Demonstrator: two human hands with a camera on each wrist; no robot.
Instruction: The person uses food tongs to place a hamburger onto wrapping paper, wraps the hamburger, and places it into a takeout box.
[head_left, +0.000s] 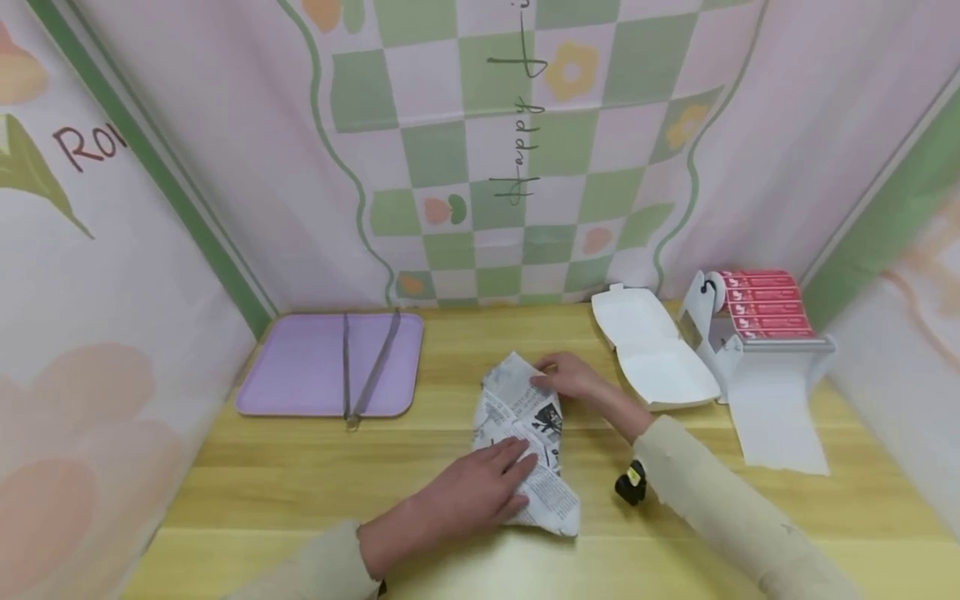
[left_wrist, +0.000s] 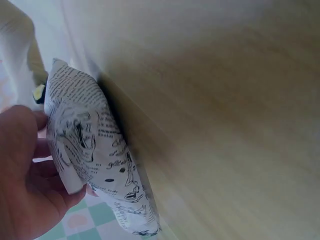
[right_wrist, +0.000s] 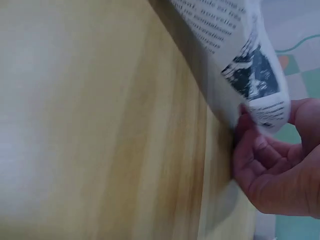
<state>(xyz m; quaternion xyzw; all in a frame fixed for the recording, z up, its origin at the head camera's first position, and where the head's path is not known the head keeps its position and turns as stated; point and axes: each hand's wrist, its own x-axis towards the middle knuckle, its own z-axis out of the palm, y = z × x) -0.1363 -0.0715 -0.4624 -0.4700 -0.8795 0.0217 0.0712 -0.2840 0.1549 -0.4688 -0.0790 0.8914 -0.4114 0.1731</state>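
A parcel wrapped in newsprint-patterned paper (head_left: pixel 542 423) lies at the middle of the wooden table, its long side running away from me. My left hand (head_left: pixel 480 487) rests across its near part, fingers stretched over the folded paper. In the left wrist view that hand (left_wrist: pixel 30 185) lies against the wrap (left_wrist: pixel 102 145), some fingers partly hidden behind it. At the far right edge, my right hand (head_left: pixel 567 377) pinches the paper. The right wrist view has its curled fingers (right_wrist: pixel 250 150) at a corner of the printed paper (right_wrist: pixel 215 25). What the wrap contains is hidden.
A purple tray (head_left: pixel 292 367) with metal tongs (head_left: pixel 372 372) across it stands at the left. An opened white takeout box (head_left: pixel 663 367) lies at the back right, beside a dispenser (head_left: pixel 723 333) with a roll of red labels (head_left: pixel 768 304). Patterned curtains (head_left: pixel 502 150) close off the back.
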